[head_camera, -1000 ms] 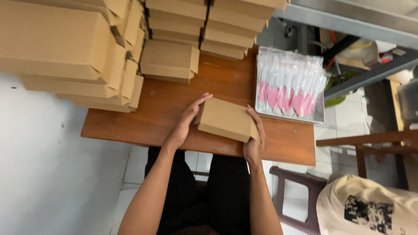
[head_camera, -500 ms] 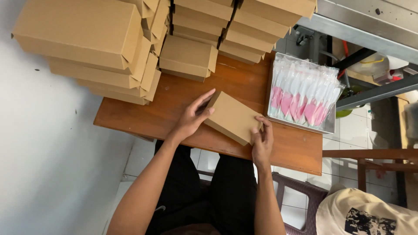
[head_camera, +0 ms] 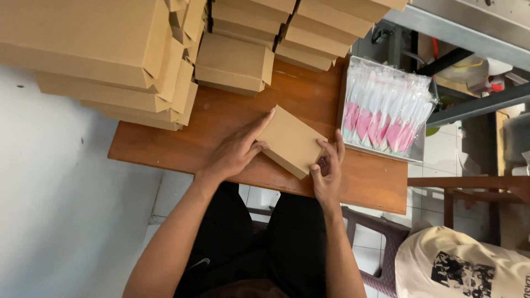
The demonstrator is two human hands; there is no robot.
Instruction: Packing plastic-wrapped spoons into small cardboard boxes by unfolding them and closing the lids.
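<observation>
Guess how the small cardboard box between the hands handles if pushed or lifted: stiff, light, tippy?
The small cardboard box is flat and closed, so probably stiff enough to keep its shape. Likely light: the left hand and right hand steady it with fingertips only. Low and wide on the wooden table, it should slide, not tip.

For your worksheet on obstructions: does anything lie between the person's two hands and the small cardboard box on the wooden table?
Nothing visible does. The left hand rests on the small cardboard box at its left edge, and the right hand touches its right corner directly.
</observation>
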